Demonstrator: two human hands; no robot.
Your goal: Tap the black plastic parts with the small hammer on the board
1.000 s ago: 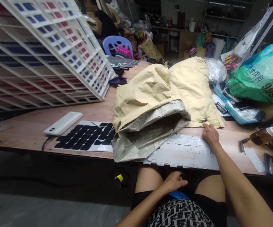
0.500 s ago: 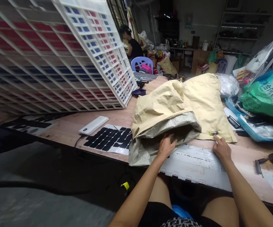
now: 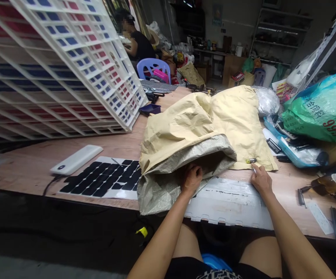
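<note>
A cream sack [image 3: 182, 116] with a grey woven lining lies on the table, its mouth gaping towards me. My left hand [image 3: 192, 179] is at that mouth, fingers curled inward; whatever they may hold is hidden in the dark. Beside the sack's front right edge, my right hand [image 3: 261, 178] has its fingers closed around a thin silver tool [image 3: 254, 169], too small to identify. Just beyond its tip, a small yellow-and-black object [image 3: 250, 160] rests on the sack. A pale, worn board [image 3: 231, 201] lies under and between my forearms at the table edge.
At left leans a large white plastic crate [image 3: 104, 85]. A white power bank [image 3: 76, 159] with a cable and a black-celled sheet [image 3: 100, 178] lie left of the sack. To the right are a blue tray [image 3: 298, 153] and a green bag [image 3: 319, 112]. A person [image 3: 140, 42] sits behind.
The view has shifted right, so everything sits further left. My left hand's fingers are more curled at the sack mouth. My right hand stays by the small yellow-and-black object.
</note>
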